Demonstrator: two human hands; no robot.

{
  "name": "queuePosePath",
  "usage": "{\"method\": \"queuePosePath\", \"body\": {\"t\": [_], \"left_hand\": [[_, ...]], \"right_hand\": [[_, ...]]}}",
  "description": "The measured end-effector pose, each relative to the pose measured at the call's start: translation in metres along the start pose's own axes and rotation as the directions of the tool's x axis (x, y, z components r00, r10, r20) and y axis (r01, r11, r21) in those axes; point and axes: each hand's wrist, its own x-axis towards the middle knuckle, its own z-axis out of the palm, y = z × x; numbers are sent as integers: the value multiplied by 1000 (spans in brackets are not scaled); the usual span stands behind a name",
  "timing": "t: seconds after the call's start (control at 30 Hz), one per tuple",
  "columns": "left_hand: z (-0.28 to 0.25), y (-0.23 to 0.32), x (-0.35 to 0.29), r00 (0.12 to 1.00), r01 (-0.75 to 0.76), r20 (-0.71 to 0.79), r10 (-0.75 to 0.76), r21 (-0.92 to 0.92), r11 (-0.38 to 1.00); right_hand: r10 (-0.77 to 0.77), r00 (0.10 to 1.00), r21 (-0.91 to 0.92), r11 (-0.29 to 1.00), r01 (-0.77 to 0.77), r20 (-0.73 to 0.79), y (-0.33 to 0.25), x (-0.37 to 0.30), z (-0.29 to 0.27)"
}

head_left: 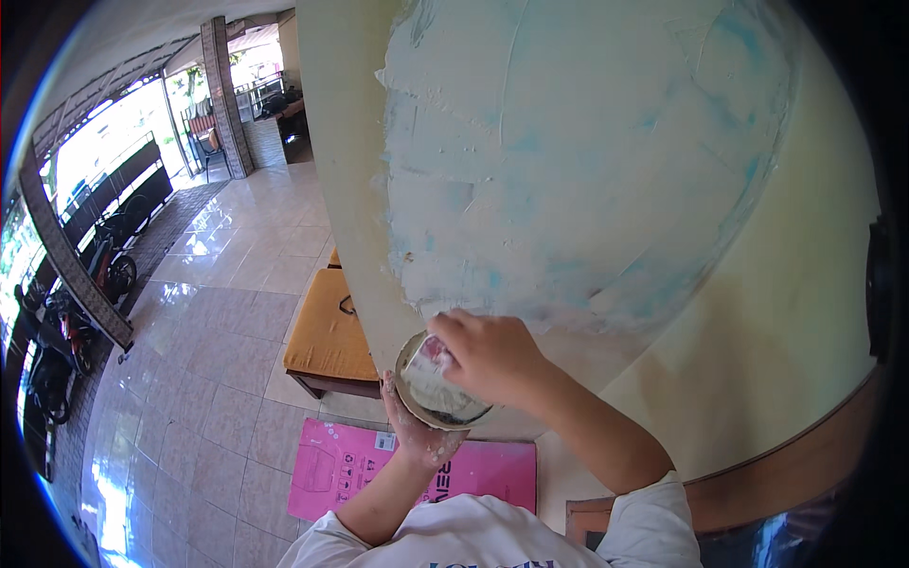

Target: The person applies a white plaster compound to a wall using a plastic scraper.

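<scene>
My left hand (417, 434), smeared with white, supports a round bowl (447, 417) from below and at its left side. White putty coats the inside of the bowl. Over the bowl's opening, my right hand (483, 352) is closed on a putty scraper (431, 358) coated in white; fingers hide much of it. Just beyond both hands stands the wall (355, 189), with a broad patch of white putty (568, 180) spread on it. Pale blue shows through the patch in places, and its left edge is ragged.
A bench with a mustard-yellow cushion (327, 327) stands left of the wall. Below my arms, a flat pink cardboard piece (327, 469) lies on the tiled floor (204, 379). Brown wooden trim (757, 483) runs at lower right. Motorbikes (62, 350) stand far left.
</scene>
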Motion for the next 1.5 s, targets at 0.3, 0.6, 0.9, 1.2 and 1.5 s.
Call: {"method": "queuePosePath", "body": {"t": [0.3, 0.6, 0.9, 1.2, 1.5], "left_hand": [[4, -29, 10, 998, -52, -26, 52, 19, 998], [20, -58, 16, 992, -110, 62, 108, 36, 993], [8, -86, 31, 978, -207, 3, 208, 69, 976], [7, -108, 33, 981, -192, -14, 193, 59, 980], [15, -92, 19, 975, -218, 1, 220, 125, 968]], "right_hand": [[0, 1000, 20, 1000, -1, 15, 27, -10, -18], [-74, 997, 12, 997, 74, 23, 49, -23, -35], [-144, 989, -19, 989, 145, 23, 72, -40, -44], [-144, 990, 8, 990, 144, -3, 87, -51, -42], [-98, 989, -10, 995, 99, 110, 86, -33, -58]]}}
